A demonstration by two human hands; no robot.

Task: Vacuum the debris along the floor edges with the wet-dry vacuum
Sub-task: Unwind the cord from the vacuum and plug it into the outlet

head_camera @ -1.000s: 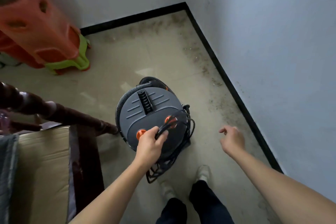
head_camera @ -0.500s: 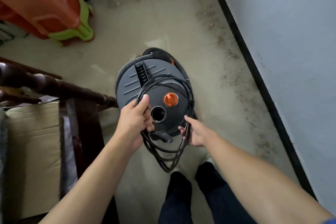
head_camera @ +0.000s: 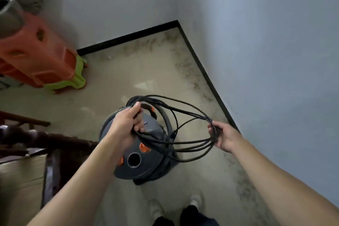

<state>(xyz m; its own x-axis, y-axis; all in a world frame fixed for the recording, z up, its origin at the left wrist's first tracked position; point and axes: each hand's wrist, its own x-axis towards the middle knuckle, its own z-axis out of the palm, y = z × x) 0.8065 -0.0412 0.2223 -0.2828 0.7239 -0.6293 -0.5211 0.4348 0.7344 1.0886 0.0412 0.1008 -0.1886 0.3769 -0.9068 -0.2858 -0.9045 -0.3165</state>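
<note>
Your left hand (head_camera: 124,124) and right hand (head_camera: 225,137) grip (fingers curled) opposite ends of the cord coil (head_camera: 203,118), stretched sideways above the vacuum (head_camera: 134,170).

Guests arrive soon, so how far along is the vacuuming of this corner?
Barely started. Done: the coiled cord is up off the vacuum. In hand: the left hand and right hand grip it. Left: uncoil it, then vacuum the debris lining the baseboard.

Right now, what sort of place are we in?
Likely a home storage corner: stacked plastic stools, a dark turned-wood rail, and bare painted walls meeting a black baseboard over a dusty floor.
</note>
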